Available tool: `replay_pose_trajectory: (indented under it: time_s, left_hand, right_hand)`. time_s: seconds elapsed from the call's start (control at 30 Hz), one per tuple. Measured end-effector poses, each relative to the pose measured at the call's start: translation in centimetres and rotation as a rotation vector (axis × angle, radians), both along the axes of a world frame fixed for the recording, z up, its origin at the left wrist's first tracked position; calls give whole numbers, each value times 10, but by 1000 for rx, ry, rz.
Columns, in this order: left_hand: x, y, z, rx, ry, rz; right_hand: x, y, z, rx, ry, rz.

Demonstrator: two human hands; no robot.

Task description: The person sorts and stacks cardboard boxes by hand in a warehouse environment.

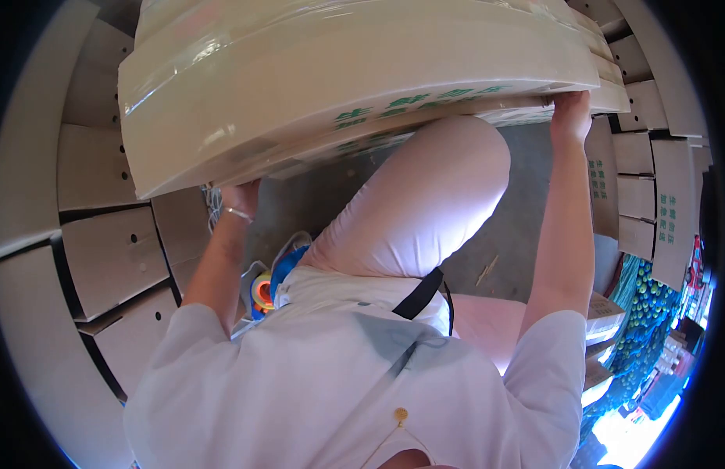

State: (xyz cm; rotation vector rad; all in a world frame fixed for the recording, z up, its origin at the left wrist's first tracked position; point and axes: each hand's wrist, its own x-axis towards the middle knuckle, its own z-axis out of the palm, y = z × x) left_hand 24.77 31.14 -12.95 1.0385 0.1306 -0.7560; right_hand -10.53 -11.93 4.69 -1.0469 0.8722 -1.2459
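A large pale carton (355, 74), wrapped in shiny clear tape and printed with green characters, fills the top of the view, tilted with its left end lower. My left hand (243, 197) is under its lower left edge, palm against the underside, fingertips hidden. Near the right end, my right hand (572, 117) grips the bottom edge, its fingers curled beneath and partly hidden. My raised knee (464, 156) is close under the carton's lower edge, between both hands.
Stacked cartons with round holes (116, 258) stand at the left. More cartons (636, 176) line the right side, beside a blue-green patterned heap (648, 305). Grey floor (519, 211) shows below the carton. A roll with an orange and yellow core (262, 291) lies by my shoe.
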Motion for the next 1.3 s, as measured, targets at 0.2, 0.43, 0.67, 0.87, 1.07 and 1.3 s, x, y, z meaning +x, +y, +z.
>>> replay_pose_trajectory:
  time_s: [0.2,0.43,0.67,0.87,1.07,1.3]
  left_hand:
    - [-16,-21,17,-69,-120,65]
    - [-21,-34,47,-59,-72,117]
    - [-10,-32,42,-29,-21,88]
    - [-2,-30,30,28,-6,112]
    - [-1,-29,37,-74,-5,-38]
    - [0,-31,42,-151,-47,-229]
  right_hand:
    - [-1,1,-6,-53,49,-47]
    - [-6,1,-13,-99,134,36]
    - [2,12,-8,-138,202,28]
    - [-3,5,-21,-152,220,-34]
    - [-9,61,-62,-106,322,-394]
    - [9,82,-138,663,-299,41]
